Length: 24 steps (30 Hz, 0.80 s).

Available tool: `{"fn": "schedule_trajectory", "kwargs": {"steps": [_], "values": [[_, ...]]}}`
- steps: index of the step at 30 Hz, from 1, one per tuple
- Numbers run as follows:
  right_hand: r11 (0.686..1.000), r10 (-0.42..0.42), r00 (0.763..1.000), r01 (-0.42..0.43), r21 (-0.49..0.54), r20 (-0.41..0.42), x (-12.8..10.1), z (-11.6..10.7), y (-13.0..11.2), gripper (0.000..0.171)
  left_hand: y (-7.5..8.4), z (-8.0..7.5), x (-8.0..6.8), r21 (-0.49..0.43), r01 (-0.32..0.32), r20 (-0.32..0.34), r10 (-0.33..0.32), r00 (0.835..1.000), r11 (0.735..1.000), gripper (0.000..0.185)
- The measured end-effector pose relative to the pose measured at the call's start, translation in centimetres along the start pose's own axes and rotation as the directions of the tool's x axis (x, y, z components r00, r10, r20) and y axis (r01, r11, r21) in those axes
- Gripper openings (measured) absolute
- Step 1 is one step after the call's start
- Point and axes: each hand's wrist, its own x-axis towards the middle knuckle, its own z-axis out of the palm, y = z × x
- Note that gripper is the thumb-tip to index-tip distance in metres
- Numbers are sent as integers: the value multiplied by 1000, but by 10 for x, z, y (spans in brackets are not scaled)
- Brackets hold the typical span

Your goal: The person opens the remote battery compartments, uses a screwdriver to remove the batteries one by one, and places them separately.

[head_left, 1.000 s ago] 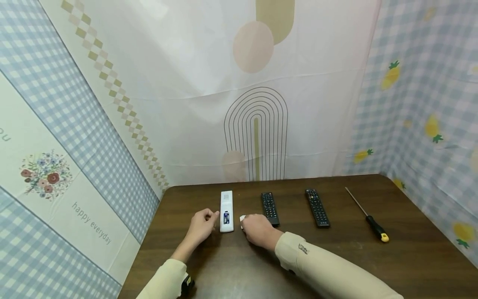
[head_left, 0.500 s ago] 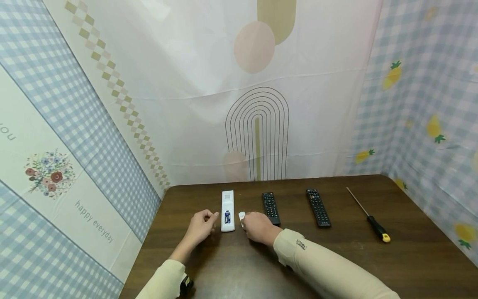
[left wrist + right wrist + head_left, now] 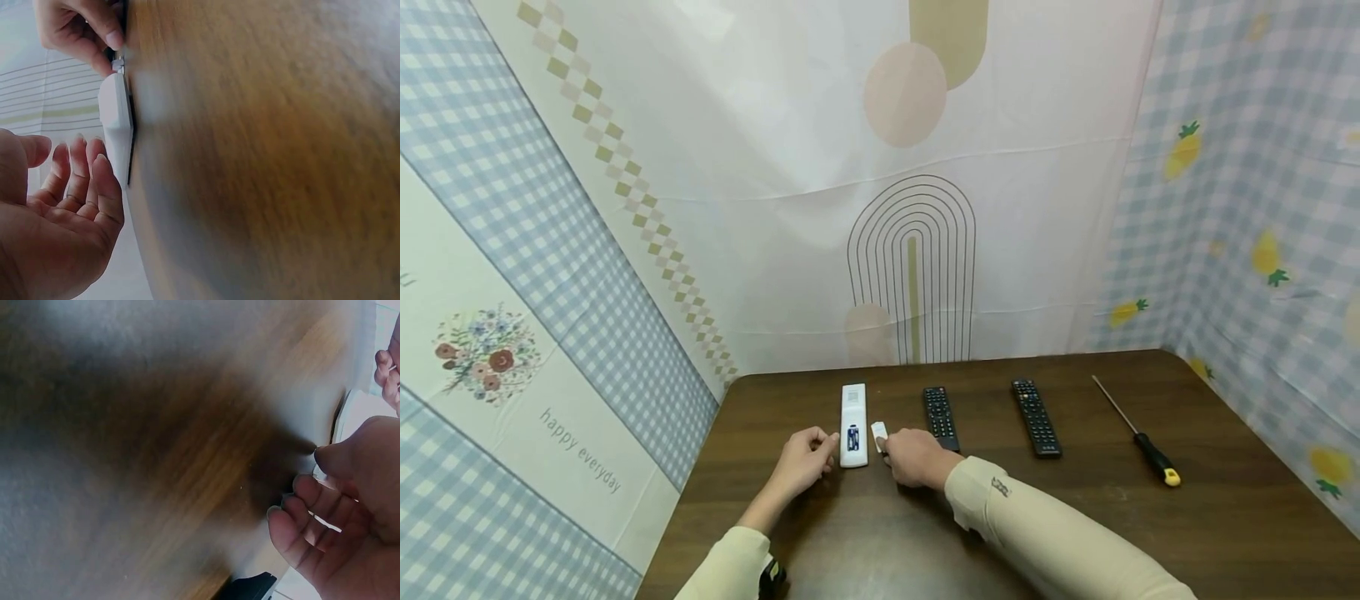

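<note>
A white remote (image 3: 853,412) lies face down on the dark wooden table (image 3: 1075,525), its battery bay open with a blue battery (image 3: 853,437) showing. My right hand (image 3: 910,457) pinches a small white battery cover (image 3: 878,433) just right of the remote's near end. In the right wrist view the right hand (image 3: 337,519) has its fingers curled, with a white sliver of the cover between them. My left hand (image 3: 805,458) rests beside the remote's lower left edge. In the left wrist view the left hand (image 3: 69,206) holds nothing, its fingers relaxed next to the remote (image 3: 117,122).
Two black remotes (image 3: 941,417) (image 3: 1036,417) lie to the right of the white one. A screwdriver (image 3: 1141,437) with a black and yellow handle lies further right. Patterned cloth walls close in the table at the back and both sides.
My right hand has carried the white cover a little to the left, closer to the remote's open bay. The left hand has barely moved.
</note>
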Motion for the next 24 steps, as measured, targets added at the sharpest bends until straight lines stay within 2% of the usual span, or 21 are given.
{"fn": "schedule_trajectory", "kwargs": {"steps": [3,9,13,17,20,24], "values": [[1000,3,1000,-3,15,11,-2,1,-1,19,0,1,0,-9,9,1,-9,1000,1000,29],[1000,20,1000,-20,21,13,-6,1,-1,44,2,1,-1,-15,5,11,-4,1000,1000,27],[999,-30,1000,30,30,-6,-10,-4,3,50,3,0,-1,-13,4,12,-4,1000,1000,28],[992,-125,985,126,2,-116,-22,-10,13,43,3,-1,-1,-12,7,9,-6,1000,1000,28],[982,-187,956,184,-33,-228,-36,-14,25,37,3,-1,0,-18,13,9,-13,1000,1000,28],[979,-203,923,201,-40,-326,-60,-19,47,32,0,-2,-2,-26,19,9,-19,1000,999,29]]}}
